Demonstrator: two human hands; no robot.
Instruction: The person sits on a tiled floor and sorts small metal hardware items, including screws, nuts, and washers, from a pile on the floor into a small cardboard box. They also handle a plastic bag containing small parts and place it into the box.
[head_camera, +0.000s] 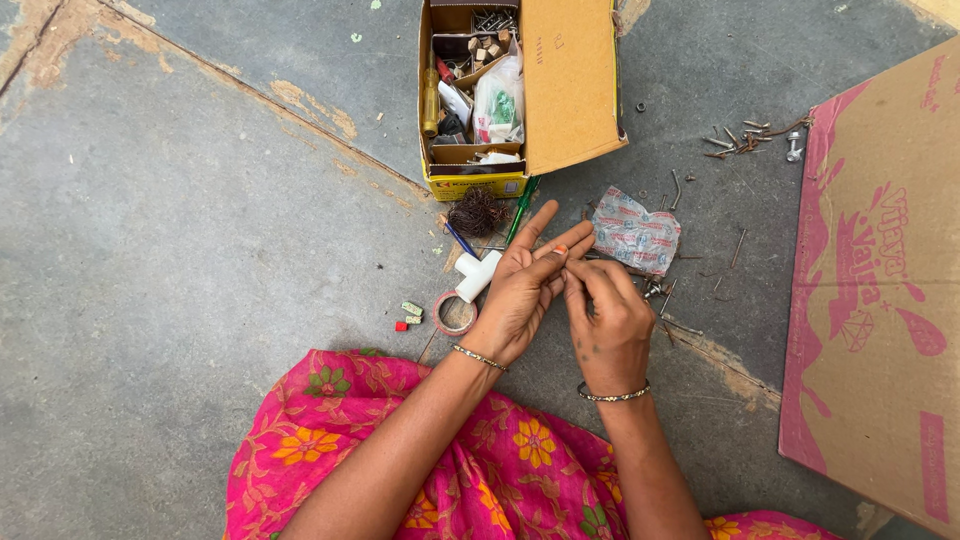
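Observation:
My left hand (520, 290) is held palm-side up over the grey floor, fingers stretched out, with a tiny orange piece (560, 250) pinched near its fingertips. My right hand (605, 315) meets it from the right, its fingertips closed on the same small piece. Both wrists wear thin bangles. Just left of my left hand lies a white plastic pipe tee (476, 274), and beside that a roll of tape (454, 313). What exactly the orange piece is cannot be made out.
An open yellow cardboard box (573, 85) of tools and small parts stands ahead. A crumpled plastic packet (636, 233), loose nails (745, 140), a dark wire tuft (477, 211), a green screwdriver (521, 208) and small coloured bits (408, 315) lie around. A large cardboard sheet (880, 300) lies right. My pink floral cloth (500, 470) covers my lap.

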